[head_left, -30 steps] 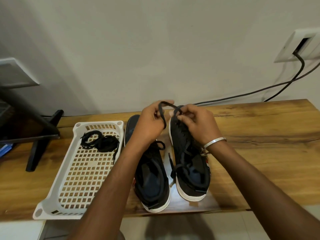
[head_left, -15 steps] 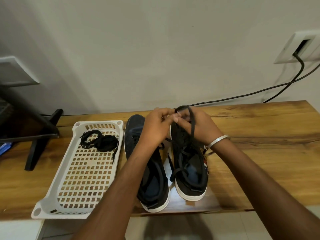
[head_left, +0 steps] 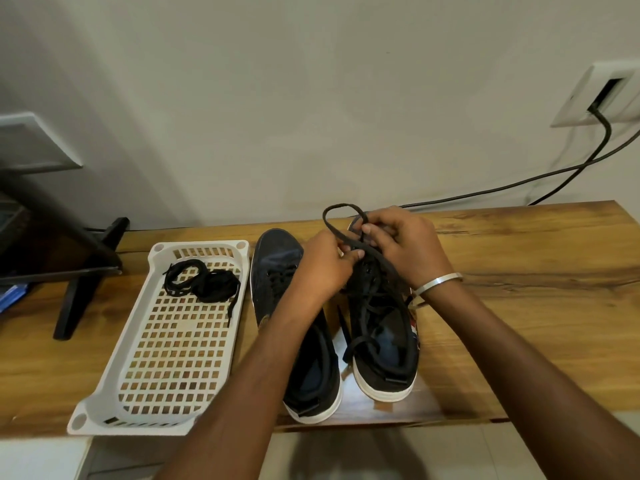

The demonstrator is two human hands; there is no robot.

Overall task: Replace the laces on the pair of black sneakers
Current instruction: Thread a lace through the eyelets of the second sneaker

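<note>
Two black sneakers stood side by side on a wooden table (head_left: 519, 265), toes pointing away toward twelve o'clock. The person's hands met over the toe end of the right sneaker (head_left: 381, 341), the one at about one o'clock from where they stood. The left sneaker (head_left: 287, 306) sat just beside it at eleven o'clock, partly hidden under the left forearm.

What could have gone wrong: the lace (head_left: 341, 220) arched in a loose loop above the fingers, and I judged it could have slipped from the pinch or twisted on itself, so that it knotted or pulled unevenly through the eyelets. The slack trailing over the shoe's opening and down between the two shoes could also have snagged if pulled sharply.

The left hand (head_left: 325, 265) was curled, thumb and fingertips pinching the lace close to the upper eyelets. The right hand (head_left: 401, 244) was curled too, its fingers gripping the same lace slightly farther away, toward twelve o'clock, wrist bent downward; a metal bangle (head_left: 438, 284) circled that wrist. Both forearms reached in from six o'clock, the hands nearly touching.

At nine o'clock lay a white perforated tray (head_left: 138, 375), with a bundle of black laces (head_left: 201, 282) in its far end.
</note>
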